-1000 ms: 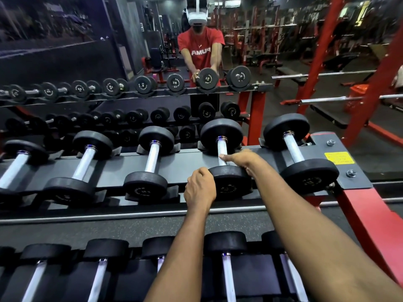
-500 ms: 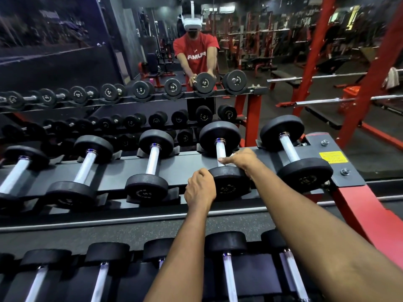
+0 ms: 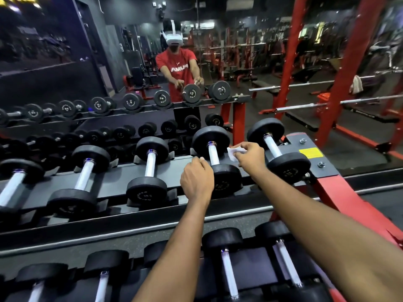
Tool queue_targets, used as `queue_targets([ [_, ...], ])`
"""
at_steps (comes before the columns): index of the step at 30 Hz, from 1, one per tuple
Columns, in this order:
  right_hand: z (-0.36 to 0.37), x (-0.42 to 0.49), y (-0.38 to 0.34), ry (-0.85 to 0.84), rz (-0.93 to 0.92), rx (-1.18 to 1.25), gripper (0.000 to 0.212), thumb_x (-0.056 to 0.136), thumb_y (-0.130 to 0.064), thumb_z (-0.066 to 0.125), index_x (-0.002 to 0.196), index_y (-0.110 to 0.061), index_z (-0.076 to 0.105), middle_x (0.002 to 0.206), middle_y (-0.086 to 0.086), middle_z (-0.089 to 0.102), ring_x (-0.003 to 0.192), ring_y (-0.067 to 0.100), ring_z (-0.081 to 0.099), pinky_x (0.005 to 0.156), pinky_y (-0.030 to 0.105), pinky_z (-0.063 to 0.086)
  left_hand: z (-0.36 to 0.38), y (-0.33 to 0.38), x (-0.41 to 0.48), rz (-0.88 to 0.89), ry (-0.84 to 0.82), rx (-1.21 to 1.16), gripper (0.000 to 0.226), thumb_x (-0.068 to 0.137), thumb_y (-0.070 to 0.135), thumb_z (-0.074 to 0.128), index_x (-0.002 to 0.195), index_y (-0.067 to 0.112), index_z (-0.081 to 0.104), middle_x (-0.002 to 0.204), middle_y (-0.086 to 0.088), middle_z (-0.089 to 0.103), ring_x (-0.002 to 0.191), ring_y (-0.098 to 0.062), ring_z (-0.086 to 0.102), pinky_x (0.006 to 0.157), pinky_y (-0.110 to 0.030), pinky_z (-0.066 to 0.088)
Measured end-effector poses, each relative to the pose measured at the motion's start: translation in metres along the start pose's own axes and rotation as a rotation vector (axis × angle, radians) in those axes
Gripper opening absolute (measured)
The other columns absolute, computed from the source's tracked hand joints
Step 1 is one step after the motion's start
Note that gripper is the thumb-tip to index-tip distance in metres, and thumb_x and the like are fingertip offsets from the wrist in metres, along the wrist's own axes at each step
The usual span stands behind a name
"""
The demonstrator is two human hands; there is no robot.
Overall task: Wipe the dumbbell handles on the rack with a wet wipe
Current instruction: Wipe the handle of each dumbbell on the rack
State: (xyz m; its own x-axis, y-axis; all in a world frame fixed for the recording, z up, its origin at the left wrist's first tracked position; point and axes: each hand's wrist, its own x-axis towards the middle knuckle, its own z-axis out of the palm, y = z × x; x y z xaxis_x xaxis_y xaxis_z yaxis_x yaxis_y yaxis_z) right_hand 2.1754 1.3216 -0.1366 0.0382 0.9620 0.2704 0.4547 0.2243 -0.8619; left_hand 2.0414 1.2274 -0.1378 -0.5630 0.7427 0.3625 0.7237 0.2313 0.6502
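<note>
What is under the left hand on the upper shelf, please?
The left hand covers the left edge of the near head of the second dumbbell from the right and a bit of shelf. Whether its curled fingers grip the head is hidden.

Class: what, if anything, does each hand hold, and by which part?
The right hand pinches a small white wet wipe by its right end. The left hand, beside a black dumbbell head: cannot be told.
</note>
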Motion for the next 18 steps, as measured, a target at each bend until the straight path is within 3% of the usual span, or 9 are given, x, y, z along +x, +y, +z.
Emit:
queue_targets([
  [3,-0.019,-0.002,0.001,0.003,0.002,-0.039,0.018,0.075,-0.010,0.059,0.070,-0.019,0.074,0.064,-0.002,0.068,0.057,0.015,0.062,0.060,0.038,0.060,-0.002,0.015,-0.006,0.056,-0.003,-0.037,0.036,0.103,0.030,0.037,0.090,0.008,0.063,0.087,-0.017,0.068,0.084,-0.038,0.062,0.066,-0.036,0.035],
  [5,-0.036,-0.004,0.002,0.011,-0.022,-0.064,0.020,0.077,-0.007,0.059,0.068,-0.020,0.071,0.061,-0.003,0.065,0.056,0.012,0.059,0.060,0.035,0.058,0.000,0.025,-0.013,0.085,-0.013,-0.051,0.036,0.103,0.030,0.037,0.088,0.009,0.062,0.084,-0.016,0.067,0.081,-0.036,0.062,0.063,-0.036,0.036],
  [7,-0.056,-0.006,0.004,0.028,-0.059,-0.087,0.023,0.078,-0.004,0.060,0.065,-0.021,0.067,0.056,-0.012,0.056,0.056,0.007,0.053,0.059,0.025,0.050,0.004,0.038,-0.022,0.108,-0.025,-0.064,0.036,0.103,0.031,0.037,0.091,0.009,0.064,0.084,-0.016,0.067,0.080,-0.036,0.063,0.063,-0.037,0.040],
  [9,-0.072,-0.006,0.010,0.046,-0.078,-0.157,0.023,0.079,-0.005,0.062,0.061,-0.019,0.064,0.057,-0.009,0.055,0.061,0.013,0.051,0.053,0.009,0.036,0.009,0.052,-0.030,0.114,-0.045,-0.084,0.035,0.103,0.030,0.039,0.093,0.009,0.065,0.085,-0.016,0.066,0.082,-0.037,0.062,0.065,-0.037,0.041],
  [12,-0.101,-0.002,0.027,0.054,-0.074,-0.199,0.011,0.076,-0.014,0.062,0.074,-0.013,0.073,0.068,0.004,0.065,0.072,0.017,0.060,0.056,0.019,0.035,0.024,0.077,-0.044,0.117,-0.086,-0.139,0.033,0.102,0.029,0.040,0.088,0.010,0.063,0.086,-0.017,0.066,0.085,-0.039,0.062,0.069,-0.039,0.048],
  [15,-0.130,0.004,0.038,0.048,-0.056,-0.177,0.013,0.078,-0.011,0.063,0.080,-0.018,0.074,0.067,0.003,0.062,0.072,0.016,0.059,0.060,0.025,0.035,0.043,0.102,-0.053,0.115,-0.117,-0.150,0.031,0.101,0.027,0.040,0.091,0.008,0.063,0.091,-0.022,0.067,0.090,-0.042,0.062,0.076,-0.044,0.051],
  [18,-0.155,0.019,0.053,0.015,-0.071,-0.169,0.018,0.077,-0.006,0.063,0.069,-0.022,0.067,0.062,-0.001,0.061,0.069,0.015,0.058,0.054,0.023,0.034,0.067,0.128,-0.060,0.112,-0.146,-0.118,0.033,0.103,0.028,0.039,0.102,0.007,0.063,0.103,-0.024,0.067,0.100,-0.043,0.061,0.080,-0.043,0.046],
])
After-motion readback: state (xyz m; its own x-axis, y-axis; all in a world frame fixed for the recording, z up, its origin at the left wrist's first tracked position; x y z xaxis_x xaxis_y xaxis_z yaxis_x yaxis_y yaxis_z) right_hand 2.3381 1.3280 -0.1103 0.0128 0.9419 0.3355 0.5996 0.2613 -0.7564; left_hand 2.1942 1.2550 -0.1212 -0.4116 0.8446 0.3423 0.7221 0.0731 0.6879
